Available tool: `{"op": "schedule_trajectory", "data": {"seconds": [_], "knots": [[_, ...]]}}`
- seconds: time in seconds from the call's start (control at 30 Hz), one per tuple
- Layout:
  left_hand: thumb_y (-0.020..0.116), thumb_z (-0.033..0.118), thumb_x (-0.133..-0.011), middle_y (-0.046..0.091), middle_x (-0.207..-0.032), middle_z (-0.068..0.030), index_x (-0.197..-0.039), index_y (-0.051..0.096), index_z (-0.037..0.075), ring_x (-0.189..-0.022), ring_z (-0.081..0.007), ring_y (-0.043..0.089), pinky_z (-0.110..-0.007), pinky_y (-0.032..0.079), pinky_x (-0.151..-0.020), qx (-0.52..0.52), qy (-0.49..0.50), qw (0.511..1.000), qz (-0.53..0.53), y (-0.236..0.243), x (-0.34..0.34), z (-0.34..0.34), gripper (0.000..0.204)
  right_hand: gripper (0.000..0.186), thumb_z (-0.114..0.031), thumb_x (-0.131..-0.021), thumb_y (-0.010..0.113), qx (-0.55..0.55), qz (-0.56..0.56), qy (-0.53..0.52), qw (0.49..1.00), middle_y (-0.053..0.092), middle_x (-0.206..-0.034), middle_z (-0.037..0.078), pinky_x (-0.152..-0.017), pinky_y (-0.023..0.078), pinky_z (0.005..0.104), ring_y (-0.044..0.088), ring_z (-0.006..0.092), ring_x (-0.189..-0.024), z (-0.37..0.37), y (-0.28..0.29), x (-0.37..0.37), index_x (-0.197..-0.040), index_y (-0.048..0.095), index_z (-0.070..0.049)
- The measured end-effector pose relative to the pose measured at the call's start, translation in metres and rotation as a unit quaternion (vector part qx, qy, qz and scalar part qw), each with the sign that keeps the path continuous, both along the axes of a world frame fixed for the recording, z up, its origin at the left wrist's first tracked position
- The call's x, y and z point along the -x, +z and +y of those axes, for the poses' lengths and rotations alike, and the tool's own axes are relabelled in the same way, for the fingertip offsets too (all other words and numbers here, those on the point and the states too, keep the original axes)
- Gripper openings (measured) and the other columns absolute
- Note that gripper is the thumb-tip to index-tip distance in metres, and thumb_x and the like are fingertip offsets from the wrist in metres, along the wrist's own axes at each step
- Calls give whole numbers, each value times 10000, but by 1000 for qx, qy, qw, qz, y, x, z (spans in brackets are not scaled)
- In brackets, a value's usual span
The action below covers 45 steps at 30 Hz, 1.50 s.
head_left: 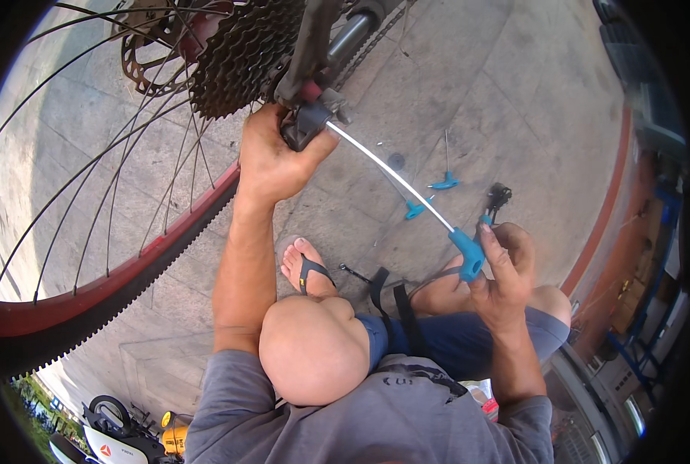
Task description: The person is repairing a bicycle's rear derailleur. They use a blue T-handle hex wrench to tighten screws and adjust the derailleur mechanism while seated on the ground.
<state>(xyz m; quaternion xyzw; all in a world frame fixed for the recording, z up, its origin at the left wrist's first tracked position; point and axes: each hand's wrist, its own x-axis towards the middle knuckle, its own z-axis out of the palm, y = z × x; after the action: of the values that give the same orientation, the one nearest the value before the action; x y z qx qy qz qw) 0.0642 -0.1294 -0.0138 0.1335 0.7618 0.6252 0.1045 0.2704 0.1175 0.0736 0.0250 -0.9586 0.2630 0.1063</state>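
Below the cassette (pixel 244 58), my left hand (pixel 279 158) is closed around a black part (pixel 308 126) at the rear derailleur, thumb on its right side. A hex key (pixel 391 176) with a long silver shaft reaches from this part toward me; its tip is hidden there. At the other end is its blue handle (pixel 467 255). My right hand (pixel 507 274) has its thumb and bent fingers at this handle, pinching it from the right. The index finger points up along it, and the other fingers are slightly blurred.
On the paving lie two more blue-handled hex keys (pixel 444 182) (pixel 416 209), a black tool or part (pixel 499 193) and a small wrench-like tool (pixel 352 271). The wheel's tyre (pixel 128 317) curves along the left. Shelving (pixel 646 286) stands at right, a parked scooter (pixel 113 433) at lower left.
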Motion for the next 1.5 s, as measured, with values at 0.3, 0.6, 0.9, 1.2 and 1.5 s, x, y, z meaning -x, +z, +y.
{"op": "schedule_trajectory", "data": {"seconds": [0.3,0.6,0.9,1.2,1.5], "knots": [[763,139,-703,664,-791,-33,-1041,667,-22,-708,-89,587,-252,493,-668,-40,17,999,21,-6,1,3,387,779,-495,-893,667,623,-246,-168,723,664,-1005,202,-555,514,235,655,191,-655,-10,2,-10,-1397,417,44],[775,180,-696,679,-799,-64,-1053,682,-9,-702,-111,610,-267,503,-678,-12,34,999,30,3,-1,3,414,779,-50,-794,753,-52,11,19,998,596,-1118,231,-857,509,400,627,343,-952,-11,5,-28,-1445,339,53],[777,164,-692,675,-812,-56,-1094,673,17,-701,-112,601,-271,503,-675,-21,28,999,8,3,0,6,440,671,-607,-920,519,-59,-32,106,992,636,-1047,187,-818,492,448,602,357,-955,7,19,20,-1166,623,9],[768,151,-688,682,-815,-73,-1031,680,13,-692,-122,614,-279,512,-679,-6,28,999,30,10,-1,3,380,690,-561,-970,490,649,-239,-172,702,660,-978,192,-673,540,320,660,219,-853,-5,5,-8,-1248,512,71],[723,145,-702,686,-889,-118,-1029,683,29,-770,-201,651,-307,519,-736,-30,16,999,4,13,0,4,349,861,-121,-872,743,298,-26,-67,952,544,-1287,218,-884,534,368,603,263,-1114,-15,1,-19,-1525,187,-50]]}}
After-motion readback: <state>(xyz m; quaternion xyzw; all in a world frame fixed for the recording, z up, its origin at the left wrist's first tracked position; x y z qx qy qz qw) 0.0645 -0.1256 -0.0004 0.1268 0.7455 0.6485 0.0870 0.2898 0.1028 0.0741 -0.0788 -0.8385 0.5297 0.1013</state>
